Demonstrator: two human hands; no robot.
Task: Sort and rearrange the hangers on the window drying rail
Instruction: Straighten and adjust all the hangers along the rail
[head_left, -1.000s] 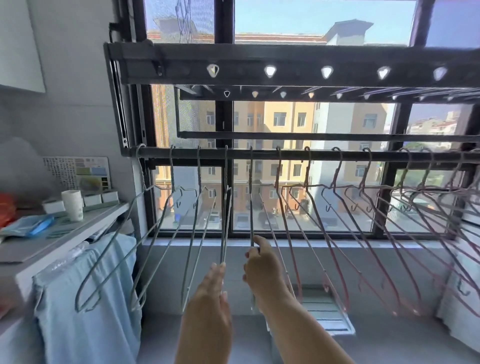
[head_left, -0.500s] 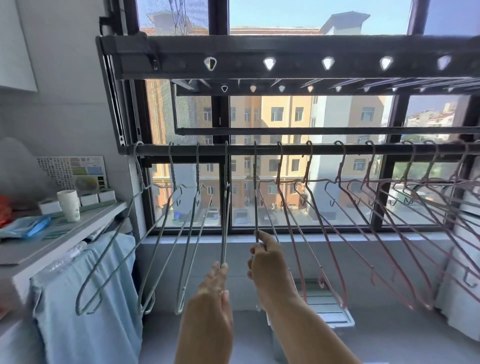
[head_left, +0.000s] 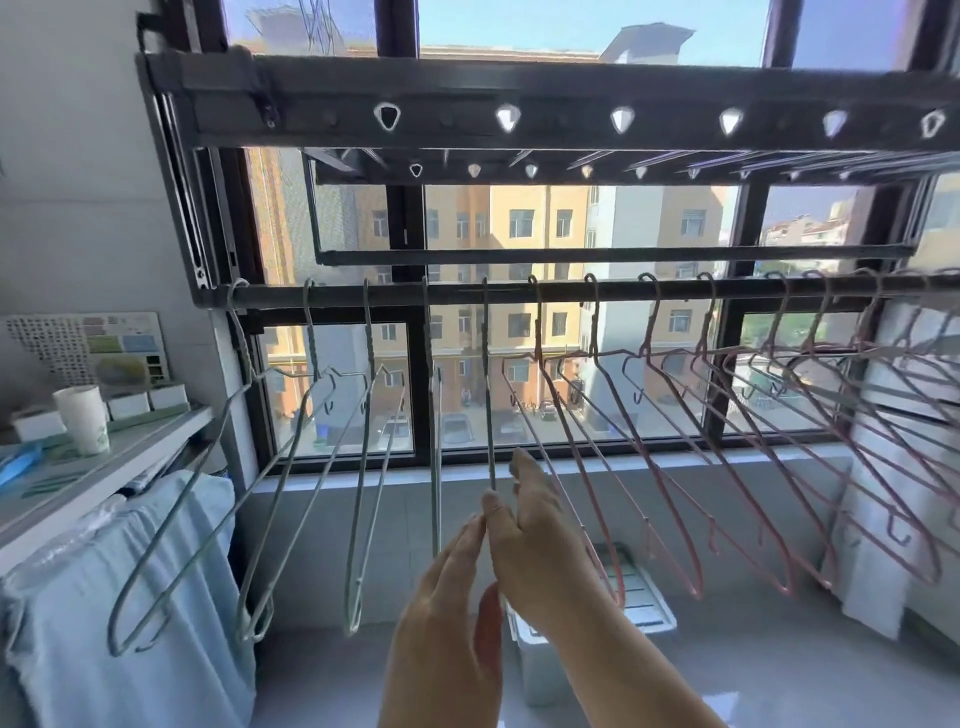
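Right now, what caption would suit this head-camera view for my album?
Right hand pinches a green hanger on the window rail, left hand flat beside it, pink hangers hanging farther right.

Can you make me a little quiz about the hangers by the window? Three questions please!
1. True or false: the paper cup hangs on the drying rail.
2. Which hand pinches a green wire hanger? A left, B right, C both.
3. Fill in: the hangers to the right of the hands are ___.
Key: 1 false, it stands on the shelf. 2 B, the right hand; the left hand has straight fingers. 3 pink, the pink hangers.
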